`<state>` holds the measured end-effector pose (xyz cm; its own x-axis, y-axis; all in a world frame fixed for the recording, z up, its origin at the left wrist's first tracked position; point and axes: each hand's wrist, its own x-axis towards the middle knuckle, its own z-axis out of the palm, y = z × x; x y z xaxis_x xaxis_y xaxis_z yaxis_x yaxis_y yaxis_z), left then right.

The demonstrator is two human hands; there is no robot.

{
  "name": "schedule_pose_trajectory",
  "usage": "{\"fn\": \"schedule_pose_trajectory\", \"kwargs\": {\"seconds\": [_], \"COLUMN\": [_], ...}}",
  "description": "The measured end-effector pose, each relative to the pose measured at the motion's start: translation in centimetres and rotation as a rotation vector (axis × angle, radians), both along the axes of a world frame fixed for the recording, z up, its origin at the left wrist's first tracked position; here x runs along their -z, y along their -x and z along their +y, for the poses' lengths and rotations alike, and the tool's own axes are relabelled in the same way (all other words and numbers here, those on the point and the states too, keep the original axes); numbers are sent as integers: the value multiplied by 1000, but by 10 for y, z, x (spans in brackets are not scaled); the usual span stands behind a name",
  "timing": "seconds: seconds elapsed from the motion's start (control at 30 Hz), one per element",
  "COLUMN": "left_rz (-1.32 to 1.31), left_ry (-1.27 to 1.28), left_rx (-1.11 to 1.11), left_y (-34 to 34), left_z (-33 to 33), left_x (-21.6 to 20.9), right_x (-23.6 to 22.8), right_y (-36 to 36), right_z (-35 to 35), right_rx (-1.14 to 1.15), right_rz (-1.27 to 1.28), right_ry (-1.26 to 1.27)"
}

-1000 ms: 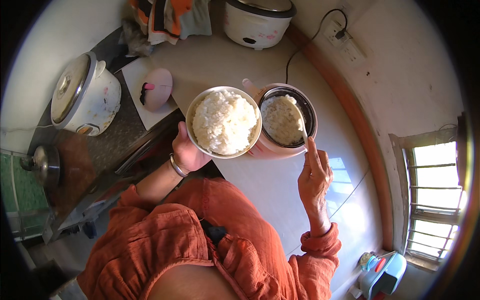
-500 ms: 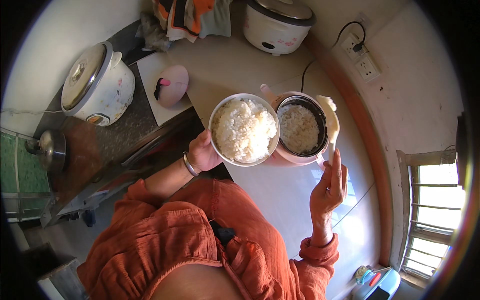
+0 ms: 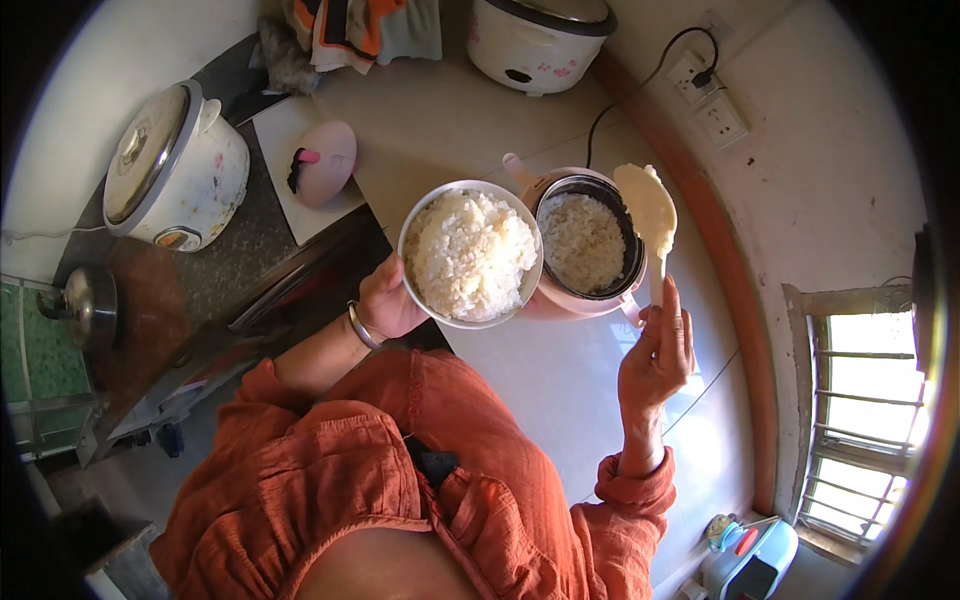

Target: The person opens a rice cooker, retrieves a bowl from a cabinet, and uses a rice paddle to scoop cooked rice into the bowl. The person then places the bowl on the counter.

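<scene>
My left hand (image 3: pixel 392 300) grips a white bowl (image 3: pixel 533 262) by its left side, thumb over the rim. Cooked rice (image 3: pixel 470 252) is heaped above the bowl's edge. Just right of the bowl stands a small pink rice cooker (image 3: pixel 572 304), its lid off, with more rice (image 3: pixel 580 243) in the dark inner pot. Beside the cooker's right edge, my right hand (image 3: pixel 655 350) is closed around the handle of a pale rice paddle (image 3: pixel 646 208). The paddle points away from me, with bits of rice stuck to it.
The pink lid (image 3: pixel 328 165) lies on a white tile to the left. Two larger rice cookers stand around: a stained one (image 3: pixel 215 190) at left and a floral one (image 3: pixel 535 55) at the back. A black cord (image 3: pixel 625 100) runs to the wall socket (image 3: pixel 720 118). A lidded metal pot (image 3: pixel 92 307) sits far left.
The paddle has turned in my right hand, so its broad face now shows. Most of the scene has shifted a little left and up in the view; the bowl is still beside the cooker.
</scene>
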<state>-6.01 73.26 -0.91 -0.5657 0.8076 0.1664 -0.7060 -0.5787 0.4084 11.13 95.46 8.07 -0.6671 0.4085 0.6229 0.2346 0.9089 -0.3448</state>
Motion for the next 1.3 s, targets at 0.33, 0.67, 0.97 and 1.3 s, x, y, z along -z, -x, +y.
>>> {"fn": "schedule_pose_trajectory", "kwargs": {"seconds": [0.33, 0.67, 0.97, 1.3], "left_rz": [8, 11, 6, 65], "left_ry": [50, 35, -53, 38], "left_rx": [-24, -32, -27, -65], "left_y": [-2, -5, 3, -2], "left_z": [-1, -2, 4, 2], "left_x": [-9, -7, 0, -6], "right_x": [7, 16, 18, 11], "right_y": [-4, -4, 3, -2], "right_z": [6, 9, 15, 7], "right_rx": [-19, 9, 6, 41], "right_rz": [-4, -141, -149, -142], "right_ry": [-12, -166, -309, -183]}}
